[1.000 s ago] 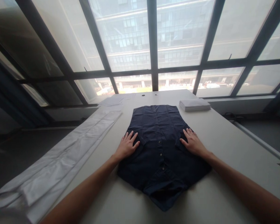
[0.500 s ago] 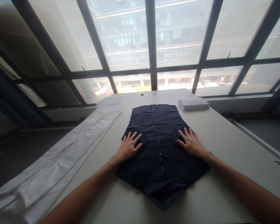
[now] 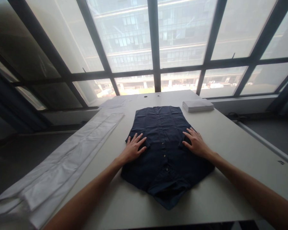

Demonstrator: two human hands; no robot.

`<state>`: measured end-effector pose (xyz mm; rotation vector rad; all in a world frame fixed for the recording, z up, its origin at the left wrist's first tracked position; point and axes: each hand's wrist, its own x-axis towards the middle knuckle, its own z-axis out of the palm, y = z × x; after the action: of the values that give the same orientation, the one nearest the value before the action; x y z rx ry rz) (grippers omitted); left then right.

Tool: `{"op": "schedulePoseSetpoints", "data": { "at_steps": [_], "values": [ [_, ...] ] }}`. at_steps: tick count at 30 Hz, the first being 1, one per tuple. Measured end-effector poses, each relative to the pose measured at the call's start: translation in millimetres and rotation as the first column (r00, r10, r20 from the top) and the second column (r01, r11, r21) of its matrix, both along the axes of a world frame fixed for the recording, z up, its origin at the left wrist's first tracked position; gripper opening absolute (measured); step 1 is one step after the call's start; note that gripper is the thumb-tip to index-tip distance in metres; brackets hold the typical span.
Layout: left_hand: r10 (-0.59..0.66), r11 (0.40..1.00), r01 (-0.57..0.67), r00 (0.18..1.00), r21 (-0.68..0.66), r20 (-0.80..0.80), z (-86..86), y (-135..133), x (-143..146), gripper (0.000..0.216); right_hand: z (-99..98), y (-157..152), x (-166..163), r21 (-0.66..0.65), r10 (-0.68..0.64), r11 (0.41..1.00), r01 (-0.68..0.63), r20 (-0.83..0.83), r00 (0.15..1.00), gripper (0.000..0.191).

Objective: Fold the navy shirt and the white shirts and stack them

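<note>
A dark navy button-up shirt (image 3: 162, 127) lies flat on the white table (image 3: 105, 195), its button line running down the middle and its collar end toward me. My left hand (image 3: 133, 148) rests on the shirt's left side, fingers spread over what looks like a folded sleeve end. On the opposite side my right hand (image 3: 195, 142) lies with its fingers apart, over the right edge and the other sleeve end. Neither hand has cloth gripped in it. Some fabric beneath the palms is hidden.
Long white folded cloth (image 3: 69, 153) stretches along the table's left edge. At the back right sits a stack of folded white cloth (image 3: 198, 105). White sheets (image 3: 112, 102) lie at the far left. Large framed windows (image 3: 156, 48) stand behind the table.
My right hand has shifted slightly on the shirt's right side, while my left hand stays nearly in place. The shirt's collar end appears slightly higher in view, and the table's near edge now shows.
</note>
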<state>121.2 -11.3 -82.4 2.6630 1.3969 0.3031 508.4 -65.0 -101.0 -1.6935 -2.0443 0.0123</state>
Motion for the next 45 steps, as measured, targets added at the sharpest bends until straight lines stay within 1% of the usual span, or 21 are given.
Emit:
{"op": "schedulePoseSetpoints", "data": {
  "at_steps": [2, 4, 5, 7, 10, 11, 12, 14, 15, 18, 20, 24, 26, 29, 31, 35, 37, 39, 41, 42, 45],
  "values": [
    [-0.159, 0.981, 0.169, 0.981, -0.094, 0.107, 19.8, -11.9, 2.8, 0.048, 22.3, -13.0, -9.3, 0.013, 0.105, 0.994, -0.104, -0.14, 0.985, 0.035],
    [-0.294, 0.914, 0.347, 0.924, -0.209, 0.245, 40.0, -28.1, 7.0, 0.042, 43.3, -31.2, -19.7, -0.052, 0.237, 0.964, -0.26, -0.267, 0.934, 0.022],
    [-0.335, 0.871, 0.415, 0.893, -0.263, 0.3, 48.7, -37.2, 9.3, 0.038, 51.7, -41.9, -24.6, -0.098, 0.299, 0.934, -0.343, -0.309, 0.903, 0.019],
    [-0.386, 0.782, 0.508, 0.85, -0.362, 0.358, 60.9, -55.8, 13.1, 0.033, 63.0, -65.5, -31.8, -0.193, 0.403, 0.849, -0.491, -0.362, 0.84, 0.024],
    [-0.438, 0.659, 0.572, 0.82, -0.488, 0.369, 66.1, -81.4, 15.4, 0.036, 68.4, -100.7, -36.5, -0.309, 0.479, 0.72, -0.621, -0.426, 0.768, 0.043],
    [-0.452, 0.636, 0.581, 0.814, -0.508, 0.365, 65.4, -88.8, 15.4, 0.038, 68.3, -110.8, -37.2, -0.337, 0.484, 0.689, -0.641, -0.445, 0.754, 0.049],
    [-0.457, 0.631, 0.581, 0.814, -0.513, 0.359, 64.2, -95.5, 15.3, 0.04, 67.7, -119.5, -38.0, -0.359, 0.482, 0.667, -0.653, -0.459, 0.746, 0.052],
    [-0.445, 0.662, 0.564, 0.826, -0.494, 0.347, 61.0, -106.5, 15.2, 0.041, 65.3, -131.5, -41.0, -0.379, 0.463, 0.66, -0.649, -0.474, 0.748, 0.05],
    [-0.43, 0.683, 0.552, 0.834, -0.479, 0.347, 59.5, -110.5, 15.5, 0.04, 63.4, -134.7, -43.3, -0.376, 0.44, 0.677, -0.632, -0.481, 0.758, 0.046],
    [-0.378, 0.722, 0.522, 0.848, -0.455, 0.373, 56.2, -115.5, 17.7, 0.023, 55.3, -134.7, -51.3, -0.343, 0.329, 0.767, -0.543, -0.517, 0.79, 0.025],
    [-0.339, 0.751, 0.493, 0.859, -0.439, 0.385, 53.8, -113.2, 20.0, 0.021, 47.6, -129.7, -55.8, -0.318, 0.266, 0.813, -0.488, -0.542, 0.797, 0.015],
    [-0.179, 0.862, 0.322, 0.916, -0.392, 0.36, 41.0, -102.6, 24.8, 0.032, 26.8, -118.7, -62.0, -0.257, 0.136, 0.912, -0.321, -0.549, 0.825, 0.019],
    [-0.097, 0.903, 0.218, 0.943, -0.371, 0.318, 30.2, -98.7, 26.4, 0.03, 15.0, -115.4, -64.8, -0.251, 0.084, 0.938, -0.238, -0.504, 0.859, 0.022],
    [-0.06, 0.946, 0.119, 0.979, -0.303, 0.196, 17.1, -96.5, 26.9, 0.026, 1.3, -113.6, -68.5, -0.233, 0.073, 0.957, -0.172, -0.381, 0.922, 0.026],
    [-0.063, 0.96, 0.099, 0.988, -0.261, 0.14, 16.0, -96.7, 27.0, 0.024, -1.6, -113.4, -69.8, -0.182, 0.08, 0.973, -0.143, -0.313, 0.946, 0.028],
    [-0.107, 0.984, 0.137, 0.966, -0.115, 0.235, 31.4, -101.0, 34.1, 0.012, 9.3, -113.4, -73.6, -0.036, 0.104, 0.992, -0.118, -0.275, 0.956, 0.019],
    [-0.216, 0.973, 0.231, 0.935, -0.02, 0.28, 39.4, -106.1, 42.5, 0.014, 18.4, -115.2, -80.1, 0.037, 0.138, 0.99, -0.133, -0.273, 0.952, 0.019],
    [-0.364, 0.929, 0.37, 0.895, 0.024, 0.26, 42.1, -111.7, 51.9, 0.024, 25.3, -119.0, -90.0, 0.086, 0.19, 0.981, -0.174, -0.263, 0.946, 0.024],
    [-0.456, 0.886, 0.463, 0.863, 0.023, 0.216, 38.7, -115.0, 59.2, 0.033, 28.0, -123.1, -100.0, 0.098, 0.234, 0.971, -0.217, -0.235, 0.943, 0.03],
    [-0.465, 0.881, 0.472, 0.862, 0.011, 0.201, 35.3, -115.1, 61.3, 0.037, 27.5, -124.3, -103.8, 0.093, 0.244, 0.969, -0.229, -0.217, 0.945, 0.033],
    [-0.391, 0.916, 0.401, 0.9, -0.017, 0.195, 20.8, -109.5, 61.2, 0.051, 19.7, -122.1, -106.9, 0.081, 0.223, 0.974, -0.212, -0.153, 0.963, 0.044]
  ]
}}
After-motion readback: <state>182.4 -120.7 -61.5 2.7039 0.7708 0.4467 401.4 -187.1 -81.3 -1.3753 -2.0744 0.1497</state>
